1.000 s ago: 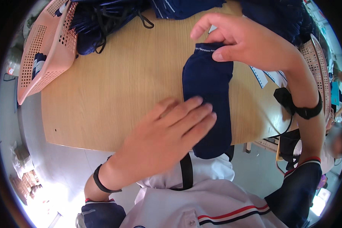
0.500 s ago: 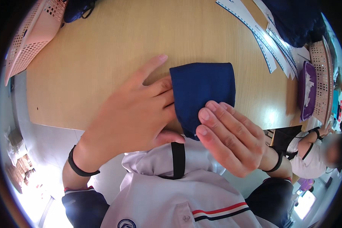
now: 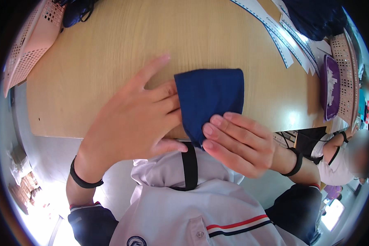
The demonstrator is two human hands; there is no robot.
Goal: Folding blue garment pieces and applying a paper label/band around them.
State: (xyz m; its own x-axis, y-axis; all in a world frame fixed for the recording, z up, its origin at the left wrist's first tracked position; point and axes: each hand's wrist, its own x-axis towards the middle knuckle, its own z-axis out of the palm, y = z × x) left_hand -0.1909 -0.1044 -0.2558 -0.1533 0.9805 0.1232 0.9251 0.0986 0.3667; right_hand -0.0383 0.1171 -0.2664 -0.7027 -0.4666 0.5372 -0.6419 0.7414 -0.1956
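Note:
A navy blue piece of fabric (image 3: pixel 212 96), roughly square with a rounded lower edge, hangs over the near part of the table. My left hand (image 3: pixel 131 119) is spread, its index finger and thumb held away from the cloth. Its other fingertips disappear under or inside the fabric's left edge; I cannot tell which. At the lower right of the fabric, my right hand (image 3: pixel 242 143) grips it, fingers lying together on top and the thumb hidden behind.
A pink perforated basket (image 3: pixel 41 45) stands at the far left, beside a dark blue cloth item (image 3: pixel 76 12). White printed strips (image 3: pixel 285 39), dark fabric (image 3: pixel 315 18), a purple tray (image 3: pixel 331 88) and another basket (image 3: pixel 345 78) line the right. Another person (image 3: pixel 338 158) sits at lower right.
Both hands and the fabric have shifted slightly left in the picture. The right fingers remain on the fabric's lower right part, and the left hand stays spread at its left edge.

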